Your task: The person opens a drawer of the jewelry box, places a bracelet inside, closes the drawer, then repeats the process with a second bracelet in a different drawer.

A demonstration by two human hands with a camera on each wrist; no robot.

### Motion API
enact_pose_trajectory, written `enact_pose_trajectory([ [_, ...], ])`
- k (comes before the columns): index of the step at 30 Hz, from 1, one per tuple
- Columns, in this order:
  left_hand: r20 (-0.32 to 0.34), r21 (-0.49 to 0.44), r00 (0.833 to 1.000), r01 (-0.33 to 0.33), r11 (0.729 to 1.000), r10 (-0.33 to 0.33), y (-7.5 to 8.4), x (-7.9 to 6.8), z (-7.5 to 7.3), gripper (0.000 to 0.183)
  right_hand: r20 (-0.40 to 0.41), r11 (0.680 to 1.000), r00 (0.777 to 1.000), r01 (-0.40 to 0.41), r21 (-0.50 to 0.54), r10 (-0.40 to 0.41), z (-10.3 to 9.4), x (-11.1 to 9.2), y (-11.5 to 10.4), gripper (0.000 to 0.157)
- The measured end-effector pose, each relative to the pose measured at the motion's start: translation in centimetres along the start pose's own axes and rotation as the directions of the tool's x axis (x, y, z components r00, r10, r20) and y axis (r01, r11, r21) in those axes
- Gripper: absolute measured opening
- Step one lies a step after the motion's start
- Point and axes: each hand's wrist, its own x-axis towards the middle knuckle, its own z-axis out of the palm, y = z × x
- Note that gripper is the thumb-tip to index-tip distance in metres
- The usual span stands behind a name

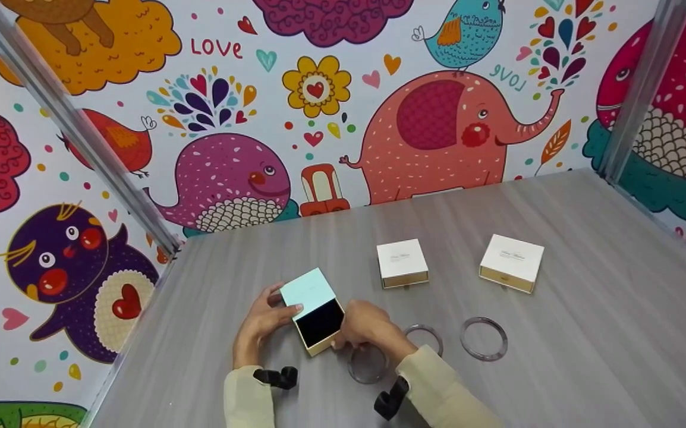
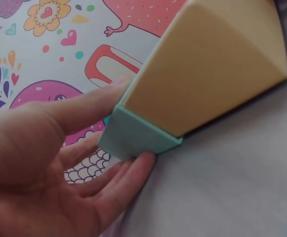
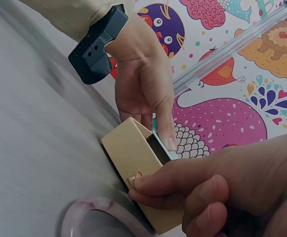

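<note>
A mint-green gift box sleeve (image 1: 309, 292) is tilted on the table, its cream drawer (image 2: 207, 69) pulled well out and showing a black lining (image 1: 322, 323). My left hand (image 1: 261, 323) grips the sleeve, thumb on top and fingers along its sides. At the drawer's front, my right hand (image 1: 369, 324) pinches a small pull tab (image 3: 133, 179) between thumb and forefinger. Below the right hand lies a clear, faintly pinkish bangle (image 3: 74, 215). A second bangle (image 1: 425, 326) is partly hidden behind the right wrist.
Farther right on the grey table (image 1: 604, 285) lies another bangle (image 1: 503, 343). Two white-topped drawer boxes, one in the middle (image 1: 402, 260) and one at the right (image 1: 512, 255), stand toward the back. A cartoon-printed wall (image 1: 337, 137) closes off the far side.
</note>
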Motion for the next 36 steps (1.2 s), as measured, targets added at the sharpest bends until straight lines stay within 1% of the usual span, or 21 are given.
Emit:
enact_pose_trajectory([
  [9,-0.022,0.037,1.0,0.008,0.999,-0.007,-0.08,0.11,-0.01,0.086,-0.003,1.0,1.0,-0.003,-0.027,0.003,-0.01,-0.18,-0.09,0.041],
  [16,-0.022,0.045,1.0,0.008,0.999,-0.007,-0.14,0.11,-0.07,0.085,-0.005,1.0,1.0,0.006,-0.02,-0.006,-0.13,-0.44,-0.18,0.039],
  [25,-0.017,0.028,1.0,0.003,1.0,-0.003,-0.09,0.12,-0.01,0.085,-0.006,1.0,1.0,0.002,-0.019,-0.002,-0.02,-0.51,-0.2,0.039],
  [31,-0.014,0.042,1.0,0.003,0.999,-0.003,0.01,-0.02,-0.13,0.085,-0.01,0.999,1.0,-0.002,-0.039,0.002,0.01,-0.43,-0.27,0.043],
  [36,-0.006,0.027,1.0,-0.007,1.0,0.007,0.0,0.0,-0.13,0.086,-0.005,0.999,1.0,0.014,-0.043,-0.015,0.11,-0.26,-0.02,0.043],
])
